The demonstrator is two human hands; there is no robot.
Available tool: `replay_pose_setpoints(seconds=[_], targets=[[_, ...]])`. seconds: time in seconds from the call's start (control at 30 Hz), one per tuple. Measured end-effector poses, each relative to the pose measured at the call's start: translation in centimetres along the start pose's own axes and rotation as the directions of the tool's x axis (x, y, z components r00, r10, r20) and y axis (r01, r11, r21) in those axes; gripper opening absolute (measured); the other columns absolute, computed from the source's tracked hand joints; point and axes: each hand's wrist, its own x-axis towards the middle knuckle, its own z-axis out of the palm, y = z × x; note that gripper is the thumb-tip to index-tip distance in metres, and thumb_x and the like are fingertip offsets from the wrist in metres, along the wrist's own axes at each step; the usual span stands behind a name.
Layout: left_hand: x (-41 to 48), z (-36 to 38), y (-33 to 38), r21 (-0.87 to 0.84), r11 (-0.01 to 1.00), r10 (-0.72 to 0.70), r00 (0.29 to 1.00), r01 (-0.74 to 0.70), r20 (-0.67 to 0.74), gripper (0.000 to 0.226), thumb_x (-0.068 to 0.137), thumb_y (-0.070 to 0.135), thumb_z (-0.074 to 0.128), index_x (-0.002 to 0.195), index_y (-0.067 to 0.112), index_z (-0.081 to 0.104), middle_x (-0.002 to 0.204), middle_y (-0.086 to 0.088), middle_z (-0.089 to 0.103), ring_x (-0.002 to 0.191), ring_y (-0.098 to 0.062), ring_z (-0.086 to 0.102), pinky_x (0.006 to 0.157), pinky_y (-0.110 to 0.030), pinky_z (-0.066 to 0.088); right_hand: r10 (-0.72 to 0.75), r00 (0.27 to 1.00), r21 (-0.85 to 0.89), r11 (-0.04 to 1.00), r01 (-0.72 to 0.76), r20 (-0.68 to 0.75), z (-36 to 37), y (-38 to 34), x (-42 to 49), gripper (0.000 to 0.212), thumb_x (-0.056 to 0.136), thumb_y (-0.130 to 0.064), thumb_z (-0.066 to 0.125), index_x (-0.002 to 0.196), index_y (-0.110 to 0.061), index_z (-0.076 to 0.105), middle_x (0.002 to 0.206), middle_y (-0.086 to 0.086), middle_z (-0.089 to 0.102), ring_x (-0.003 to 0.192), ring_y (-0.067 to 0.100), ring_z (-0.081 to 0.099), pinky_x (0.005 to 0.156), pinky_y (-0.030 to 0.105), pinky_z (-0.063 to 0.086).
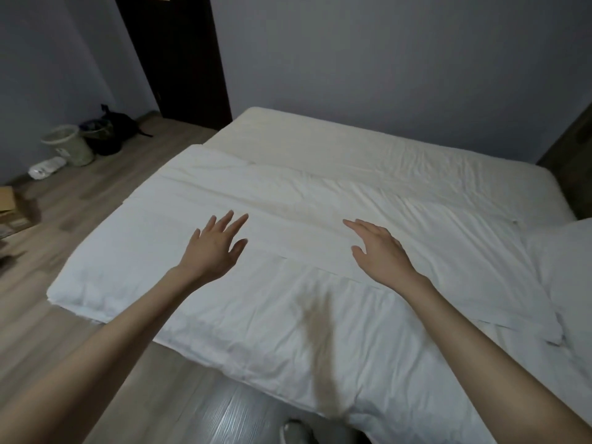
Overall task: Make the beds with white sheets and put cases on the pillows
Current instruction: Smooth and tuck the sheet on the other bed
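Nearby on the wooden floor point(96, 193) stood a pale bin point(69, 145) and a dark bin point(100, 137), contents unclear. Left hand point(214, 248), fingers spread, and right hand point(379, 253), fingers straight and close, were stretched over the white sheet point(272, 318) lying across the bed point(320, 139).

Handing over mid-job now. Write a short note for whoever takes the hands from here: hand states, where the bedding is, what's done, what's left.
Left hand: open, fingers spread, holding nothing, over the white sheet; contact unclear.
Right hand: open, empty, over the same sheet.
The sheet lies part-folded across the near half of the bed, with a folded band running across under the hands. The far half of the cream mattress is uncovered.
A pillow sits at the bed's right edge; I cannot tell whether it is cased.
Done: sheet laid on the bed.
Left: unfold it over the far half, smooth it, case the pillows.
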Motion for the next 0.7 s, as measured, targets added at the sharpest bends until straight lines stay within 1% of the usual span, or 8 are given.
replay_pose_setpoints(seconds=[0.17, 0.27, 0.4, 0.57, 0.63, 0.7], targets=[[3.5, -1.2, -4.2, 0.018, 1.000, -0.004, 0.999, 0.004, -0.046, 0.055, 0.101, 0.043, 0.035, 0.152, 0.035, 0.016, 0.161, 0.003, 0.015, 0.147, -0.028, 0.012, 0.115, -0.049, 0.020, -0.062, 0.998, -0.051, 0.997, 0.062, 0.005, 1.9, -3.7, 6.4, 0.055, 0.098, -0.020, 0.044, 0.149, -0.033, 0.028, 0.157, -0.005, 0.026, 0.141, 0.018, 0.024, 0.111, 0.035, 0.022], [5.3, -2.5, -7.1, 0.023, 1.000, -0.008, 0.995, 0.010, -0.103, 0.055, 0.101, 0.041, 0.036, 0.152, 0.034, 0.018, 0.160, 0.002, 0.017, 0.148, -0.029, 0.013, 0.116, -0.049, 0.019, -0.125, 0.992, -0.080, 0.989, 0.125, 0.011, 3.1, -7.0, 10.8, 0.056, 0.098, -0.020, 0.044, 0.149, -0.034, 0.027, 0.157, -0.006, 0.024, 0.141, 0.016, 0.022, 0.113, 0.035, 0.019], [7.0, -4.6, -12.0, 0.052, 0.998, -0.021, 0.988, 0.029, -0.155, 0.055, 0.101, 0.041, 0.037, 0.152, 0.032, 0.020, 0.160, 0.001, 0.019, 0.148, -0.028, 0.013, 0.116, -0.049, 0.018, -0.229, 0.973, -0.119, 0.965, 0.232, 0.039, 5.1, -12.8, 16.1, 0.056, 0.098, -0.020, 0.043, 0.149, -0.035, 0.026, 0.157, -0.007, 0.023, 0.142, 0.016, 0.020, 0.117, 0.040, 0.015], [7.7, -5.9, -20.4, 0.057, 0.996, -0.063, 0.985, 0.073, -0.160, 0.055, 0.101, 0.042, 0.037, 0.152, 0.032, 0.020, 0.160, 0.002, 0.017, 0.148, -0.027, 0.011, 0.117, -0.049, 0.016, -0.344, 0.936, -0.137, 0.926, 0.352, 0.076, 8.7, -21.8, 21.7, 0.057, 0.098, -0.021, 0.043, 0.150, -0.032, 0.025, 0.157, -0.007, 0.023, 0.142, 0.017, 0.020, 0.117, 0.041, 0.015], [7.7, -6.1, -24.8, 0.057, 0.994, -0.085, 0.984, 0.095, -0.156, 0.055, 0.100, 0.042, 0.038, 0.152, 0.032, 0.022, 0.159, 0.001, 0.021, 0.148, -0.028, 0.014, 0.116, -0.050, 0.018, -0.368, 0.925, -0.133, 0.916, 0.378, 0.093, 10.9, -25.9, 23.5, 0.056, 0.098, -0.021, 0.043, 0.150, -0.032, 0.025, 0.157, -0.007, 0.023, 0.142, 0.017, 0.020, 0.117, 0.041, 0.014], [7.7, -6.4, -29.5, 0.060, 0.990, -0.117, 0.983, 0.126, -0.145, 0.055, 0.100, 0.043, 0.037, 0.152, 0.033, 0.021, 0.159, 0.002, 0.020, 0.148, -0.027, 0.013, 0.116, -0.049, 0.018, -0.372, 0.924, -0.108, 0.919, 0.380, 0.093, 13.6, -30.0, 25.0, 0.055, 0.099, -0.023, 0.043, 0.150, -0.031, 0.026, 0.157, -0.007, 0.024, 0.142, 0.017, 0.020, 0.117, 0.042, 0.015]])
